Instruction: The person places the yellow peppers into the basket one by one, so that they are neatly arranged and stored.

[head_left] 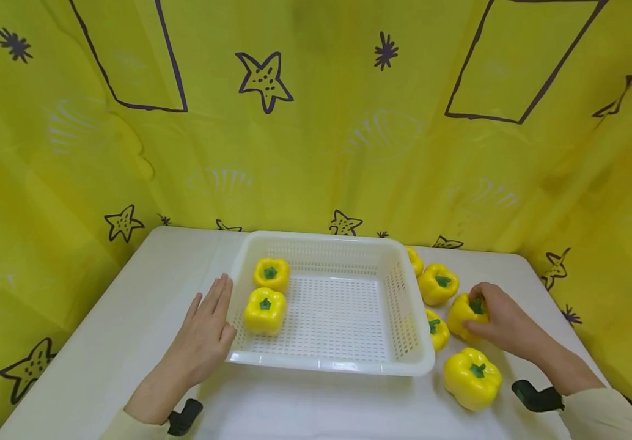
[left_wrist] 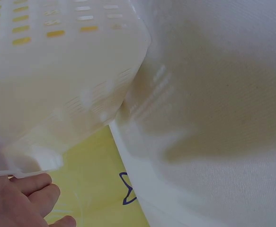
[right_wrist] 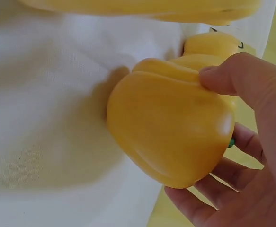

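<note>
My right hand (head_left: 511, 327) grips a yellow bell pepper (head_left: 461, 316) with a green stem, on the table to the right of the basket. In the right wrist view the thumb presses one side of this pepper (right_wrist: 168, 123) and the fingers lie along the other. My left hand (head_left: 200, 339), its fingers straight, rests against the left side of a white perforated plastic basket (head_left: 338, 318). The left wrist view shows those fingertips at the basket's rim (left_wrist: 14, 173). Inside the basket, at its left, sit two yellow bell peppers, one nearer (head_left: 264, 315) and one farther (head_left: 271, 278).
Around the right hand several more yellow bell peppers lie on the white table (head_left: 112, 324): one in front (head_left: 471, 382), one behind (head_left: 438, 287), others close to the basket's right wall (head_left: 437, 333). A yellow curtain (head_left: 305, 153) with drawn stars hangs behind the table.
</note>
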The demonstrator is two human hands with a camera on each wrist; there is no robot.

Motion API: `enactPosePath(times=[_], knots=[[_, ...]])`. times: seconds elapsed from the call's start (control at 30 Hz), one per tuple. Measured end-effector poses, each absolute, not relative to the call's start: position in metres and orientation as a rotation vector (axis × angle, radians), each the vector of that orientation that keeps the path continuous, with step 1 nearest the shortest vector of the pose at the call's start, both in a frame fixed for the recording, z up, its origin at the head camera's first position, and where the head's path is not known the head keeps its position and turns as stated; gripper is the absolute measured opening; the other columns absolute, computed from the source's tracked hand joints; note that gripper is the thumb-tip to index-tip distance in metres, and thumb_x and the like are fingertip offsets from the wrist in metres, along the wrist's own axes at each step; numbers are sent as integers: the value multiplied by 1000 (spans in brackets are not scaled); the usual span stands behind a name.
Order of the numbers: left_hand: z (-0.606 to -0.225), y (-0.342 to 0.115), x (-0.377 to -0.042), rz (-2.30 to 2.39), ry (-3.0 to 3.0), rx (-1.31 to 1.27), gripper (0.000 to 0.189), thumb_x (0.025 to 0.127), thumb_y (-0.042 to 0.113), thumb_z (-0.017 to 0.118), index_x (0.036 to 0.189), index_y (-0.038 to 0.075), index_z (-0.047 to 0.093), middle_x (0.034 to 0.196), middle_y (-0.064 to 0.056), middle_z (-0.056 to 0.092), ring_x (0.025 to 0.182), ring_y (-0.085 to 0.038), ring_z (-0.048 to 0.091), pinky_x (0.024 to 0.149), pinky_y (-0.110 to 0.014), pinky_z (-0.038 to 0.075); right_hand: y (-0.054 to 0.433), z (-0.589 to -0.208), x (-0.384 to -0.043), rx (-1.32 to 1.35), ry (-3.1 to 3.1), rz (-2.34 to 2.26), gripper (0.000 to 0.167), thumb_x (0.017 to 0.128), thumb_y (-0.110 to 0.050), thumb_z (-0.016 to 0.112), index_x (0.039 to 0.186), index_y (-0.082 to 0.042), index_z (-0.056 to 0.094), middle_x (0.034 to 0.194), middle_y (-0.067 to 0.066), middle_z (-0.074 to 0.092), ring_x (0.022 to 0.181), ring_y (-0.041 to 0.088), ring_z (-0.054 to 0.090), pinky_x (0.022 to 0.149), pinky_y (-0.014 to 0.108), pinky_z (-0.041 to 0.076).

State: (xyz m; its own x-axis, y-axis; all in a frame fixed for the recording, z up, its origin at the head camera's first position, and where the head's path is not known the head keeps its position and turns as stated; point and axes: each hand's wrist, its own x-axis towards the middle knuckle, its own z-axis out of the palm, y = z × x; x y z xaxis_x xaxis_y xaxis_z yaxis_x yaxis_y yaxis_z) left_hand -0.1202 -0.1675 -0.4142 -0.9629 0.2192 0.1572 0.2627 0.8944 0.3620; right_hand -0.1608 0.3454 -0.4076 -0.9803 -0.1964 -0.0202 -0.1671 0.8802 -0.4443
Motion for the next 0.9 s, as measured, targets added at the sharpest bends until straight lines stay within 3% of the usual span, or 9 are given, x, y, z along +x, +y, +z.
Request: enactPosePath(times=[0.07,0.27,0.4,0.57,0.9], knots=[[-414,-168,-120,-583,-2946,-377,69,93,11,41,157,-2,17,166,-17,16,153,-36,16,122,-61,12,345,-406,-161,-302,2977,-688,55,80,-20,79,115,9,48,109,23,56,92,29,52,79,45,53],[-414,-168,-121,-595,-2944,-375,69,93,11,41,157,-2,17,166,-17,16,153,-36,17,121,-61,13,345,-404,-159,-371,3001,-535,68,79,-31,80,131,3,51,117,27,57,100,36,57,83,58,52],[-414,-167,-120,-600,-2946,-372,69,93,11,41,157,-2,17,166,-17,16,153,-36,17,122,-61,13,345,-402,-157,-416,3003,-475,60,79,-31,79,128,-3,59,117,25,58,102,37,57,83,58,51],[-414,-168,-120,-601,-2947,-372,69,93,12,42,157,-2,17,166,-17,16,153,-36,16,122,-61,12,343,-400,-156,-429,2961,-504,56,81,-27,77,129,-3,59,120,23,57,105,37,58,87,60,51],[-416,-168,-121,-604,-2937,-377,70,93,12,42,157,-2,17,166,-17,16,153,-36,16,122,-61,12,339,-395,-155,-534,2945,-510,48,79,-23,80,121,-6,66,117,15,60,98,25,61,83,47,56]])
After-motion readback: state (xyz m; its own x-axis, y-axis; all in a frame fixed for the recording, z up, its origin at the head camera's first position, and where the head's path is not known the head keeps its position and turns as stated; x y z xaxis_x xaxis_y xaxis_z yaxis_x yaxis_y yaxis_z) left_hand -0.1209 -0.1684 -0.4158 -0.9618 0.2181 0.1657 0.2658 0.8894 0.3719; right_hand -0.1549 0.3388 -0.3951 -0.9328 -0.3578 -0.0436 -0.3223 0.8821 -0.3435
